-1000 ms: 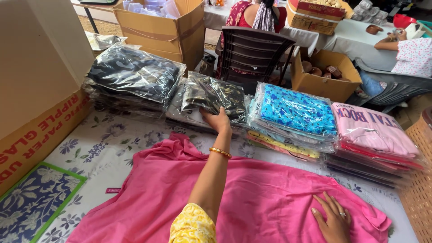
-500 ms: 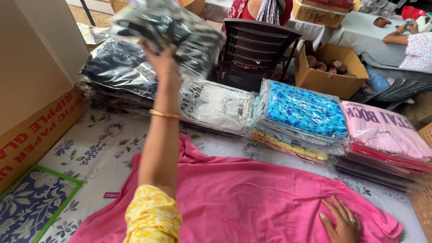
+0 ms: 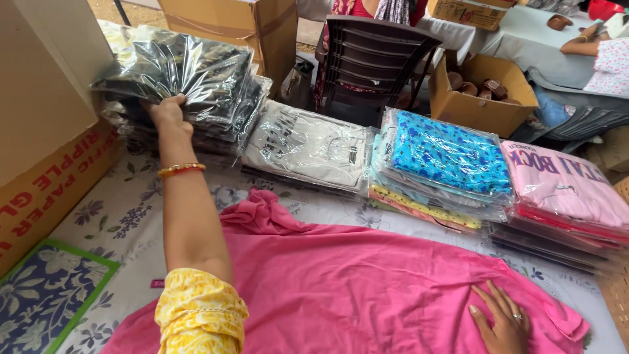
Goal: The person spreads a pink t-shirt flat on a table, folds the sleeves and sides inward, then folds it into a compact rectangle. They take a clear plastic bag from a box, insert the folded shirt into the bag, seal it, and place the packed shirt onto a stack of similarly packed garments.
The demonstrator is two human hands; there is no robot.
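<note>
My left hand [image 3: 168, 113] grips the front edge of a dark garment packet in clear plastic [image 3: 177, 69], which lies on top of the far-left stack of similar dark packets [image 3: 246, 115]. My right hand [image 3: 502, 320] rests flat, fingers spread, on a pink garment [image 3: 354, 282] spread over the floral tablecloth [image 3: 124, 216]. Beside the dark stack lies a white packed garment [image 3: 308, 144], then a stack topped by a blue floral packet [image 3: 449, 154] and a stack topped by a pink printed packet [image 3: 567, 190].
A large cardboard box [image 3: 39, 124] stands at the left. Behind the stacks are a dark plastic chair [image 3: 377, 56], another big carton [image 3: 229, 26] and a small open box of brown items [image 3: 481, 98]. Another person's arm [image 3: 599, 46] rests on a far table.
My left hand picked the dark packet off the middle stack, carried it up and left, and now holds it on the far-left stack. The white packet beneath is uncovered. My right hand stayed put.
</note>
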